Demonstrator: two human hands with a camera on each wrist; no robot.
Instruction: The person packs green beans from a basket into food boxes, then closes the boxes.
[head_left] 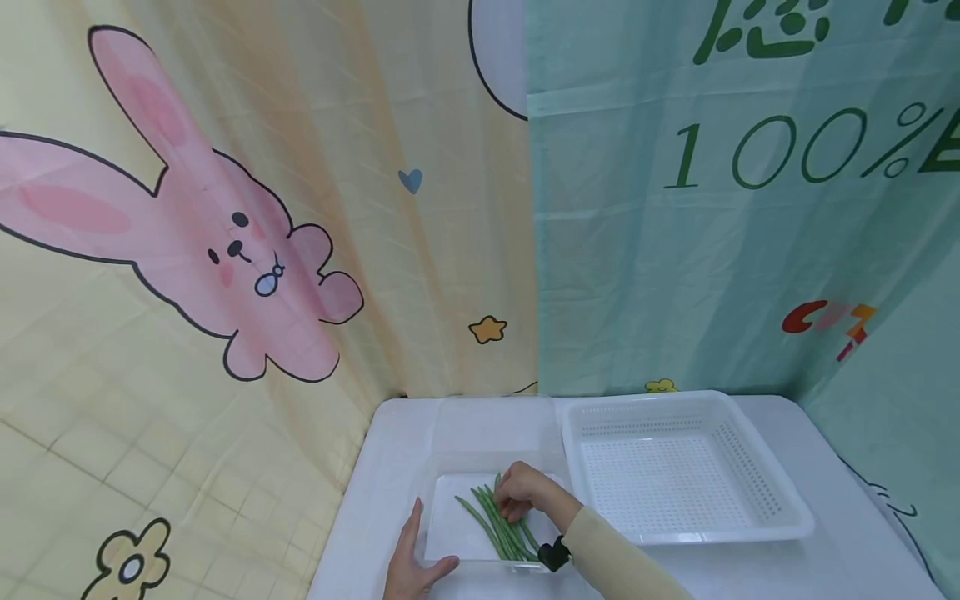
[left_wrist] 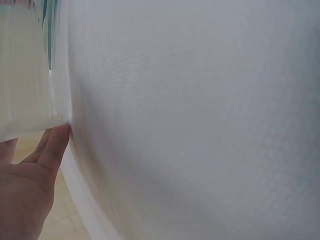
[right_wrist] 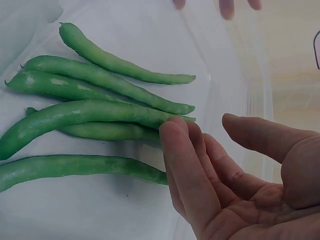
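Observation:
Several green beans (head_left: pixel 491 527) lie side by side in a clear plastic box (head_left: pixel 447 540) on the table. My right hand (head_left: pixel 525 490) is over the beans inside the box. Close up in the right wrist view, its fingertips touch the end of one long bean (right_wrist: pixel 85 116), and the thumb (right_wrist: pixel 265 135) stands apart from the fingers. My left hand (head_left: pixel 414 560) is at the box's near left side, thumb spread from the fingers. In the left wrist view its extended fingers (left_wrist: pixel 56 145) touch the lower edge of the clear box wall (left_wrist: pixel 27 85).
To the right of the box stands a white perforated plastic basket (head_left: pixel 787 517) with nothing seen in it. Both stand on a white-covered table (head_left: pixel 367 492). Printed curtains (head_left: pixel 450 250) hang behind and at the sides. A black heart-shaped piece (head_left: pixel 554 553) is at my right wrist.

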